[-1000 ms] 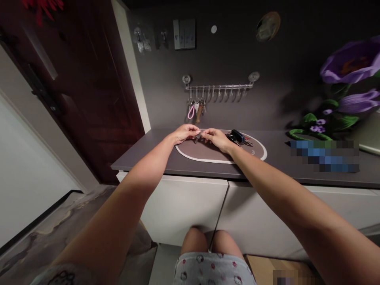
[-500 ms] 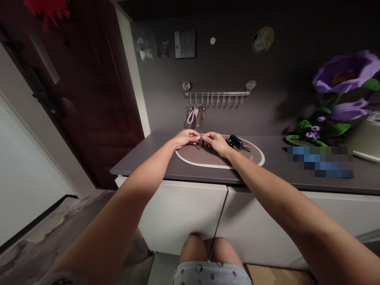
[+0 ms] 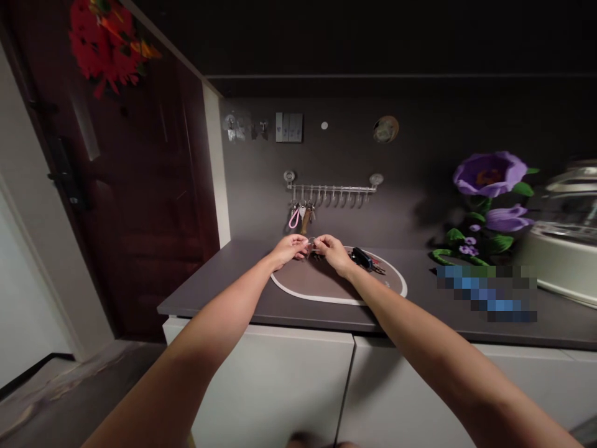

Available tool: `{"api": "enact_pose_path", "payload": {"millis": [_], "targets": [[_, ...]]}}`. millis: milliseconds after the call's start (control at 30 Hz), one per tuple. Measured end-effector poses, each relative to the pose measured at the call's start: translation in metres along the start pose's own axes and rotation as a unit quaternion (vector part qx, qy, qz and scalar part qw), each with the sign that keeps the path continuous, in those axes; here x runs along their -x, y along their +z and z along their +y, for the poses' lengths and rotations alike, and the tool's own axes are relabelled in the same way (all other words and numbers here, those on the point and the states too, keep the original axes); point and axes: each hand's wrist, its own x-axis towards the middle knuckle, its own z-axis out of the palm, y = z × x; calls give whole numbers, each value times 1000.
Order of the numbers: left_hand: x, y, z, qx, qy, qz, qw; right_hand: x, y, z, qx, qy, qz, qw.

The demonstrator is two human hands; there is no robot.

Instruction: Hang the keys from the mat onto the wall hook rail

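My left hand (image 3: 290,250) pinches one side of a small metal ring (image 3: 312,241) above the brown oval mat (image 3: 317,281). On the ring's other side, the fingertips of my right hand (image 3: 332,252) are closed. Small dark items, perhaps keys, show just below the ring between my hands. Right of my right hand, a black key fob with keys (image 3: 364,259) lies on the mat. Behind my hands, a clear hook rail (image 3: 333,188) on the wall holds keys, a pink loop (image 3: 293,218) and a brown tag (image 3: 305,221) at its left end.
The grey counter (image 3: 205,283) has white cabinet doors (image 3: 280,367) beneath it. Purple flowers (image 3: 489,177) stand at the right, beside a pale container (image 3: 559,258) and a blurred blue item (image 3: 485,292). A dark red door (image 3: 149,186) is at the left. A shelf overhangs the counter.
The view has tilted up, so the counter and rail appear lower and larger parts of the upper wall show. Both hands remain together over the mat, and the ring between them shows more clearly.
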Motion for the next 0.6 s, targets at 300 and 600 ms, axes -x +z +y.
{"api": "enact_pose_path", "payload": {"millis": [300,600], "targets": [[-3,4,-4,-90,7,41,995,-39,-6,-26,-77,31,82,993],[-6,7,-10,-125,25,27,992,-84,-2,-56,-128,50,155,978]]}}
